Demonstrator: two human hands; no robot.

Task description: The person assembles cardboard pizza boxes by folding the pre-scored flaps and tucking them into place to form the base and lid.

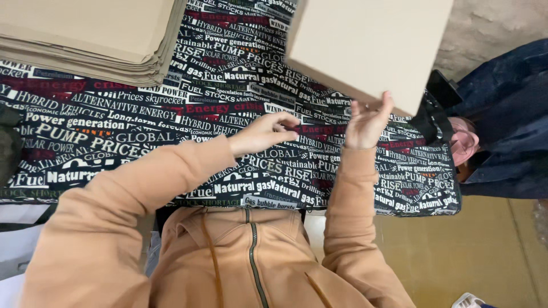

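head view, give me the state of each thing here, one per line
cardboard box: assembled, closed, tilted, near corner at the right hand's fingertips
stack of flat cardboard sheets: unfolded, piled on the table's far left
printed tablecloth: spread flat over the table
left hand: empty, fingers curled, above the cloth
right hand: open, fingers raised to the box's lower edge
hoodie zipper: closed

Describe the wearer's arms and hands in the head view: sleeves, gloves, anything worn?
Both arms are covered by long tan-orange hoodie sleeves, left sleeve and right sleeve, soft fabric with ribbed cuffs at the wrists. The same garment shows a dark front zip and a drawcord. The left hand and right hand are bare: no gloves, rings or watch visible.
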